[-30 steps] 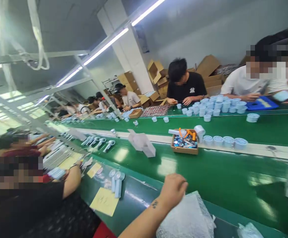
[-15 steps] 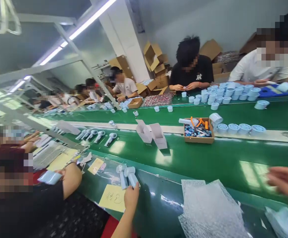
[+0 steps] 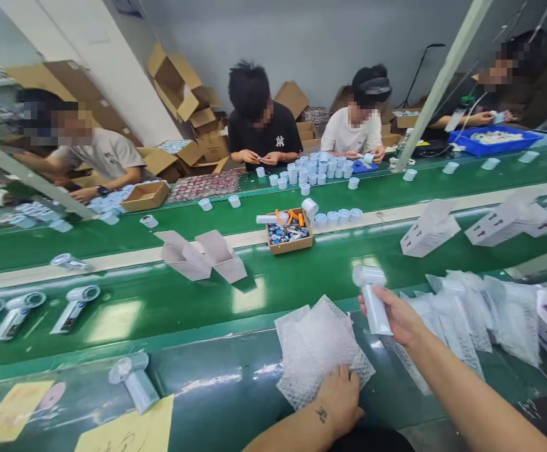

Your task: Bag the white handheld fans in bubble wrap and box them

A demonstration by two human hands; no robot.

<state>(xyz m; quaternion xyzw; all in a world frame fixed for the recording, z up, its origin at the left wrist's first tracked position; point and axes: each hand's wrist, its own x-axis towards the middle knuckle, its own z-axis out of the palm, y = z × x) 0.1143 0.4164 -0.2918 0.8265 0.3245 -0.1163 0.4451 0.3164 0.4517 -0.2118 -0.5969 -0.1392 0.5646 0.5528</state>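
My right hand [image 3: 396, 314] is closed around the handle of a light-blue handheld device [image 3: 376, 304], shaped like a small hair dryer with a round head, held upright above the bench. Low in the middle, my left hand [image 3: 342, 398] rests on a stack of clear bubble-wrap bags [image 3: 318, 348], fingers together and bent over its near edge; how many bags they grip is hidden. A second light-blue device [image 3: 135, 383] lies to the left, partly over a yellow paper note [image 3: 127, 427]. Just right of my right hand are several filled bubble-wrap bags [image 3: 471, 314].
Opened white boxes [image 3: 202, 257] stand on the green belt [image 3: 198, 314], near a cardboard tray [image 3: 290, 248] of small parts. Several unfinished devices [image 3: 73, 307] lie at left. White printed boxes [image 3: 431, 229] stand at right. Across the belt, co-workers sit behind light-blue cups [image 3: 318, 169].
My view has turned right. One of the two devices at left, earlier under my left hand, is gone from there; my right hand now holds one. My left hand has moved onto the bubble-wrap bags.
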